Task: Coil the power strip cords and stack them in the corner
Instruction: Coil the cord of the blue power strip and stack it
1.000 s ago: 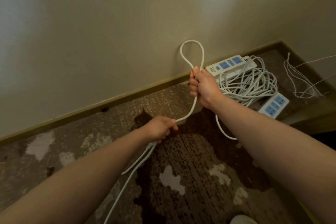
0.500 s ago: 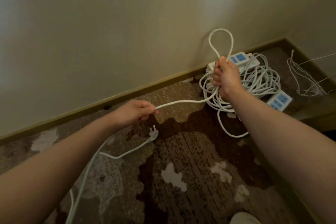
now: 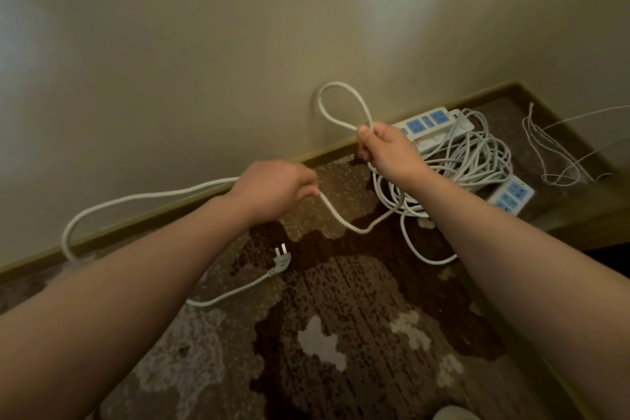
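Coiling underway, mid-cord. Right hand (image 3: 385, 150) was closed around gathered loops of the white cord (image 3: 344, 218); one teardrop loop (image 3: 341, 102) stood above the fist against the wall. Left hand (image 3: 276, 187) pinched the slack, which ran out along the skirting, bent back and ended at the plug (image 3: 282, 257) lying on the carpet (image 3: 341, 317) near its wall edge. Next move, by my reading: feed that slack across into another loop. Two power strips (image 3: 433, 123), white plastic with blue sockets, lay amid loose round-section cord in the carpet's far right corner. Carpet was mottled brown, worn in pale patches. Thin wires (image 3: 552, 153) lay beyond.
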### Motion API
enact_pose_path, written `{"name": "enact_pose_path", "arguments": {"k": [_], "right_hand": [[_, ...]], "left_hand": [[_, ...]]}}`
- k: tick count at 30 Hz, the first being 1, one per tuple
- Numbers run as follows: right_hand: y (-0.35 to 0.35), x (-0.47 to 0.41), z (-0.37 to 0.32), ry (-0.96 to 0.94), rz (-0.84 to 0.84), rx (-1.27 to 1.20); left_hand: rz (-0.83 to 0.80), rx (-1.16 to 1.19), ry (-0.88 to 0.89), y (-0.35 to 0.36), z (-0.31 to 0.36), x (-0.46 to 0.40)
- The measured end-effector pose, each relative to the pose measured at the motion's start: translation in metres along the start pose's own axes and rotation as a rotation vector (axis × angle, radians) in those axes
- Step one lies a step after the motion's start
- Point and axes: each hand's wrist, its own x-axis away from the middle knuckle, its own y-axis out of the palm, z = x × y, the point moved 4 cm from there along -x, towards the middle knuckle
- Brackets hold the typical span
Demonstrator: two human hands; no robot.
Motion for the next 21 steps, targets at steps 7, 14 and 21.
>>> {"name": "enact_pose_path", "arguments": {"k": [7,14,21], "right_hand": [[0.020,0.000,-0.001,0.144,-0.191,-0.162],[0.027,-0.001,0.004,0.107,-0.191,-0.163],[0.009,-0.003,0.023,0.179,-0.017,-0.185]], "left_hand": [[0.141,-0.051,-0.209,-0.007,0.005,-0.029],[0.198,0.360,-0.307,-0.013,0.012,-0.046],[0.087,0.284,-0.265,-0.016,-0.012,-0.046]]}}
